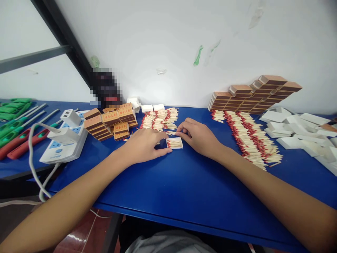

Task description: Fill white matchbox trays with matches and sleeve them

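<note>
A small white matchbox tray [174, 143] partly filled with red-tipped matches lies on the blue table [184, 186] between my hands. My left hand [144, 144] rests beside it on the left, thumb against the tray's front corner, fingers curled and pinching a match or two at its far edge. My right hand [198, 137] sits to the right, fingers bent, fingertips touching the same matches above the tray. A loose heap of matches [160, 119] lies just behind my hands.
Another long spread of matches [250, 138] lies at the right, with empty white trays [302, 135] beyond it. Brown box sleeves [252, 95] are stacked against the wall; printed matchboxes [112, 122] stand at the left. A white power strip [65, 138] and several green and red tools [18, 126] lie further left.
</note>
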Demonstrator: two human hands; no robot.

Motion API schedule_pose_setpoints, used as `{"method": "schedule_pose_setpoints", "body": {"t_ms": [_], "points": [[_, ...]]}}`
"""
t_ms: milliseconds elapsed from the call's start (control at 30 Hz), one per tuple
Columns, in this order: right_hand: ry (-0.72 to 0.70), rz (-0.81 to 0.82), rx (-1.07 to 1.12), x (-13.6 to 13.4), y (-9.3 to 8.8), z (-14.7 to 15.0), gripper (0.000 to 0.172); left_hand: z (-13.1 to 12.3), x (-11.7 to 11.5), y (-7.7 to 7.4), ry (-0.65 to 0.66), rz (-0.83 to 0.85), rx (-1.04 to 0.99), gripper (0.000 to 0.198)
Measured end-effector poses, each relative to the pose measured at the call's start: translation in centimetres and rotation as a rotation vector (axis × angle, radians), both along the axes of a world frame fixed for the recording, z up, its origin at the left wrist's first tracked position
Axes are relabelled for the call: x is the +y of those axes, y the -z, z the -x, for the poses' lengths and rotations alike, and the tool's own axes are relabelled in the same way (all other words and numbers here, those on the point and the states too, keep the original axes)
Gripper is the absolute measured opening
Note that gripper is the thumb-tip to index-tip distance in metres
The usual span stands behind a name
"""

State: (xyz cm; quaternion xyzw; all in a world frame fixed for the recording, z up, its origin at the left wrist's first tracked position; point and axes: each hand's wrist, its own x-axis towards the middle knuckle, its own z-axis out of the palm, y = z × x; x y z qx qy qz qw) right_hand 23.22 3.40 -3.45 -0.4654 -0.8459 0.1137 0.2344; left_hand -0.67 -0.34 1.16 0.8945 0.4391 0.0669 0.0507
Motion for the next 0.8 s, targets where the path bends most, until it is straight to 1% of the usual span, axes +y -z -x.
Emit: {"method": "schedule_pose_setpoints", "body": {"t_ms": [133, 333, 467, 667, 800], "points": [[0.021, 0.004, -0.044, -0.10, -0.23, 0.03, 0.010, -0.03, -0.01, -0.10, -0.004, 0.004, 0.001, 0.038], [0.016, -0.004, -0.085, -0.25, -0.47, -0.18, 0.012, -0.07, -0.03, -0.17, -0.006, 0.006, 0.006, 0.039], [0.008, -0.031, -0.142, -0.26, -0.43, -0.16, 0.012, -0.10, -0.03, -0.13, -0.008, 0.004, 0.004, 0.038], [0.012, -0.128, -0.270, -0.32, -0.04, -0.16, 0.016, -0.12, 0.02, -0.13, -0.004, 0.002, 0.004, 0.036], [0.021, -0.111, -0.278, -0.56, -0.54, -0.31, 0.016, -0.07, 0.04, -0.09, 0.001, 0.003, 0.001, 0.037]]}}
